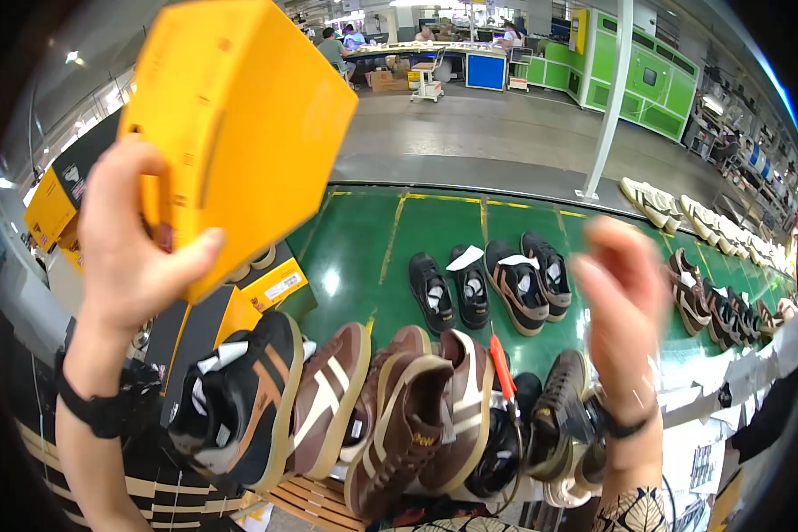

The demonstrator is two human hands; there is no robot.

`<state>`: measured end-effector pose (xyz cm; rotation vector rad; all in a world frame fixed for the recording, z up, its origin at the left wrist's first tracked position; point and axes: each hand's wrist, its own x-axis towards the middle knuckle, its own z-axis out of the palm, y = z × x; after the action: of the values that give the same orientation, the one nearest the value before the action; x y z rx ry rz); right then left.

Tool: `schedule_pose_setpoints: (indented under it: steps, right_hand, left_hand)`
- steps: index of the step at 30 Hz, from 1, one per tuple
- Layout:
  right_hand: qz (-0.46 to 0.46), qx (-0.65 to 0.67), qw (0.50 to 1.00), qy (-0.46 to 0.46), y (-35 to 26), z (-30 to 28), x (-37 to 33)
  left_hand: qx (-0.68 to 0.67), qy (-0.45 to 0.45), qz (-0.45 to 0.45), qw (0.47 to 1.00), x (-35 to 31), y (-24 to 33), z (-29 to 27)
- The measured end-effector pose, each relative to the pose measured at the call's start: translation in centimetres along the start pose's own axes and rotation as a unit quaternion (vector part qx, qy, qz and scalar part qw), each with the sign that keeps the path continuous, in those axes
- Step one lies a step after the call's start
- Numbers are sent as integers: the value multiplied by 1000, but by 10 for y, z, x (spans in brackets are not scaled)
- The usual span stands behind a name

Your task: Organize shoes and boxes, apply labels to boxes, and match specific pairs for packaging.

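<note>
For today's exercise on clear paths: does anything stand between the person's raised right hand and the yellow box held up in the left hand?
Nothing visible does. The left hand grips the yellow box at its lower edge; the right hand is raised, open and blurred, apart from it. Between them is only air; the shoes lie lower.

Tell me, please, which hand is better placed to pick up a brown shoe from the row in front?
Probably the right hand: it is empty and open above the brown shoes, while the left hand holds the yellow box up high.
</note>
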<state>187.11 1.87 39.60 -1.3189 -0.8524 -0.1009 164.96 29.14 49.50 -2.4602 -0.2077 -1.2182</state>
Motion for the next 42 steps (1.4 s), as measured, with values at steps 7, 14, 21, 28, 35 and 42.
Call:
schedule_pose_setpoints:
  steps: [7,14,21,28,35,42]
  right_hand:
    - [204,-242,945,-79,310,-13,102]
    - [228,-498,792,-270,440,15,100]
    - [200,-526,780,-275,478,28,85]
    - [68,-424,888,-166,402,26,105]
    - [178,-9,980,-84,261,45,106]
    - [129,-5,976,-174,203,97,63]
  left_hand:
    - [-79,-195,20,977,18,29,146]
    - [-98,-364,-39,925,-21,35,222]
    - [-185,-460,51,867,-44,38,249]
    - [-167,-463,66,868,-37,40,237]
    - [-290,-554,-114,772,-43,22,245]
    - [-435,-518,-199,709,-48,5,256]
